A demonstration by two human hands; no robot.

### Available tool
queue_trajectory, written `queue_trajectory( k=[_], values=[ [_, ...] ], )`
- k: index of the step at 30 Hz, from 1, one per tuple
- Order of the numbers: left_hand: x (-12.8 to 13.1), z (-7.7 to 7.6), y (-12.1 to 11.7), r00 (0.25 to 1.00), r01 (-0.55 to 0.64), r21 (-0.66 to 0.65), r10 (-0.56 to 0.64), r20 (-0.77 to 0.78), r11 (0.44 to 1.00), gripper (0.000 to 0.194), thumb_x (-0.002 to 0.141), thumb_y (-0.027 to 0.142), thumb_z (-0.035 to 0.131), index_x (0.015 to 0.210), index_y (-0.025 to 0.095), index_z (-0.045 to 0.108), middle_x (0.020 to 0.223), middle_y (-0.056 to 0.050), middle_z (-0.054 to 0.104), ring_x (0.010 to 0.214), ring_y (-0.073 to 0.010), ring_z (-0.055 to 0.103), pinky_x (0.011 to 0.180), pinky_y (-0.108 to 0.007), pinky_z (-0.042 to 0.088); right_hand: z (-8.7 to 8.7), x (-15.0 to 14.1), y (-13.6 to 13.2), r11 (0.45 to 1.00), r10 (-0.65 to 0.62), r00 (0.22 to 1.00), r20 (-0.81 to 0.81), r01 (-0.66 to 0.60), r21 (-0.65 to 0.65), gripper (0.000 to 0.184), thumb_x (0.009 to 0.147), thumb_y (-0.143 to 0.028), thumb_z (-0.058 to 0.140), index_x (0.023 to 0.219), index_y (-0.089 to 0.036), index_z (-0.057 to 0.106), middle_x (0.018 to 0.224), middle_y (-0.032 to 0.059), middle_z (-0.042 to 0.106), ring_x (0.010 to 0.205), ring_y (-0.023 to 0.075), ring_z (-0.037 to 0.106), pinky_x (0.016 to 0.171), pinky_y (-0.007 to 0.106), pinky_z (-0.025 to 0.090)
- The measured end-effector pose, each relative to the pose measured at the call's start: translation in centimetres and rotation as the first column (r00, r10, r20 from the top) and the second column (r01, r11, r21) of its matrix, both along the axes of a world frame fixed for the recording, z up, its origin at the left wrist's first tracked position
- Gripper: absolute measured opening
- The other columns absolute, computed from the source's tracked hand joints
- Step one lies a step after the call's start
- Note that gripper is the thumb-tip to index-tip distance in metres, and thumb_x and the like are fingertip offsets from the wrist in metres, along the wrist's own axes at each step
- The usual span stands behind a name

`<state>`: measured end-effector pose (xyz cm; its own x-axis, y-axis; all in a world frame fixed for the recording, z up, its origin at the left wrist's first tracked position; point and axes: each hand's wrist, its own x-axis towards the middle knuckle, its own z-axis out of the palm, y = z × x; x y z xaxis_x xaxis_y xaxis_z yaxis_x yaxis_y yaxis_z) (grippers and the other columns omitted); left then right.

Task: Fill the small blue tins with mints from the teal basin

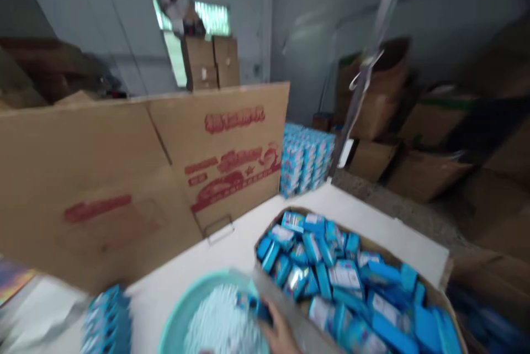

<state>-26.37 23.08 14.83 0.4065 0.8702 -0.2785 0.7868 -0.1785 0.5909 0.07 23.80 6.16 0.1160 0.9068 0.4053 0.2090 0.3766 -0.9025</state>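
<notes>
right hand (280,334): fingers curled round 1 small blue box (253,305) over the green tub's (175,310) right side. the box looks light, smooth, crushable; pinch its sides gently. left hand (206,352): barely showing, hold unclear.

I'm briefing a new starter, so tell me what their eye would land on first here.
Probably the brown carton full of jumbled blue boxes, at lower right on the white table. Next, the turquoise basin of pale pieces at bottom centre, where the right hand holds a small blue box. Behind stands a wide cardboard panel with red printing.
</notes>
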Motion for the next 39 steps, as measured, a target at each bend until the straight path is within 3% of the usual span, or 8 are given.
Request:
queue_trajectory(
  k=[3, 5, 10, 20, 24, 29, 32, 39],
  values=[
    [-1.4, 1.2, -6.9, 0.999, -0.027, -0.124, 0.029, 0.015, 0.992, 0.045, 0.079, 0.045, 0.045, 0.117, 0.024, 0.057, 0.114, -0.007, 0.063, 0.106, -0.0245, 0.057, 0.098, -0.041, 0.046, -2.6, -1.3, -6.5, 0.980, 0.046, 0.999, 0.015, -0.042, -0.196, 0.039, 0.078, -0.034, 0.053, 0.115, -0.024, 0.060, 0.113, 0.0107, 0.066, 0.108, 0.0302, 0.062, 0.094, 0.051, 0.050],
    [-1.4, 2.4, -8.3, 0.999, 0.024, -0.098, -0.022, 0.027, 0.995, 0.039, 0.082, 0.035, 0.045, 0.116, 0.017, 0.053, 0.114, -0.009, 0.061, 0.099, -0.0208, 0.057, 0.094, -0.037, 0.046, -3.2, -1.7, -8.5, 0.974, 0.111, 0.990, 0.086, -0.092, -0.205, 0.037, 0.079, -0.029, 0.053, 0.116, -0.020, 0.058, 0.113, 0.0116, 0.064, 0.110, 0.0274, 0.059, 0.099, 0.050, 0.046],
    [0.7, 5.3, -6.7, 0.973, 0.166, -0.067, -0.174, -0.153, 0.984, 0.031, 0.081, 0.017, 0.050, 0.112, 0.016, 0.054, 0.109, -0.009, 0.062, 0.096, -0.0199, 0.059, 0.088, -0.033, 0.047, -3.1, -2.2, -9.2, 0.974, 0.217, 0.951, 0.222, -0.197, -0.110, 0.038, 0.081, -0.016, 0.048, 0.119, -0.022, 0.054, 0.117, 0.0097, 0.061, 0.112, 0.0247, 0.056, 0.101, 0.050, 0.043],
    [6.6, 9.9, -7.6, 0.724, 0.310, -0.022, -0.252, -0.642, 0.950, 0.028, 0.084, 0.007, 0.039, 0.106, 0.015, 0.054, 0.095, -0.011, 0.062, 0.082, -0.0232, 0.065, 0.067, -0.032, 0.049, -4.0, -3.0, -9.6, 0.973, 0.229, 0.933, 0.277, -0.220, -0.062, 0.042, 0.084, -0.014, 0.046, 0.125, -0.025, 0.047, 0.121, 0.0087, 0.060, 0.116, 0.0242, 0.053, 0.107, 0.053, 0.037],
    [3.6, 5.7, -5.7, 0.781, 0.199, 0.123, -0.081, -0.619, 0.972, 0.029, 0.088, 0.008, 0.036, 0.110, 0.017, 0.052, 0.100, -0.008, 0.060, 0.087, -0.0209, 0.062, 0.072, -0.032, 0.048, -3.7, -2.3, -9.1, 0.981, 0.177, 0.952, 0.249, -0.152, -0.117, 0.039, 0.084, -0.018, 0.047, 0.122, -0.023, 0.049, 0.118, 0.0097, 0.060, 0.114, 0.0253, 0.054, 0.106, 0.053, 0.036],
    [0.2, -5.5, -3.5, 0.823, 0.083, 0.058, -0.035, -0.567, 0.995, 0.035, 0.088, 0.004, 0.030, 0.116, 0.014, 0.049, 0.111, -0.012, 0.058, 0.105, -0.0242, 0.053, 0.089, -0.039, 0.043, -3.5, -1.3, -8.3, 0.970, 0.085, 0.980, 0.181, -0.040, -0.239, 0.035, 0.084, -0.030, 0.055, 0.118, -0.021, 0.051, 0.112, 0.0105, 0.060, 0.103, 0.0245, 0.058, 0.091, 0.043, 0.048],
    [0.5, -10.2, -4.0, 0.855, 0.102, -0.015, -0.096, -0.510, 0.995, 0.036, 0.090, 0.004, 0.029, 0.118, 0.015, 0.047, 0.116, -0.013, 0.055, 0.108, -0.0231, 0.050, 0.092, -0.040, 0.041, -3.8, -1.2, -8.1, 0.955, 0.055, 0.987, 0.149, -0.008, -0.298, 0.040, 0.082, -0.035, 0.060, 0.117, -0.020, 0.050, 0.110, 0.0108, 0.060, 0.098, 0.0242, 0.059, 0.088, 0.041, 0.048],
    [2.6, -12.7, -7.3, 0.934, 0.208, -0.184, -0.251, -0.254, 0.961, 0.032, 0.085, 0.006, 0.041, 0.113, 0.018, 0.051, 0.117, -0.011, 0.057, 0.107, -0.0242, 0.053, 0.094, -0.039, 0.040, -4.8, -1.5, -8.0, 0.945, 0.052, 0.996, 0.077, -0.024, -0.326, 0.044, 0.080, -0.036, 0.063, 0.118, -0.020, 0.048, 0.107, 0.0092, 0.060, 0.096, 0.0224, 0.058, 0.088, 0.040, 0.048]
  ],
)
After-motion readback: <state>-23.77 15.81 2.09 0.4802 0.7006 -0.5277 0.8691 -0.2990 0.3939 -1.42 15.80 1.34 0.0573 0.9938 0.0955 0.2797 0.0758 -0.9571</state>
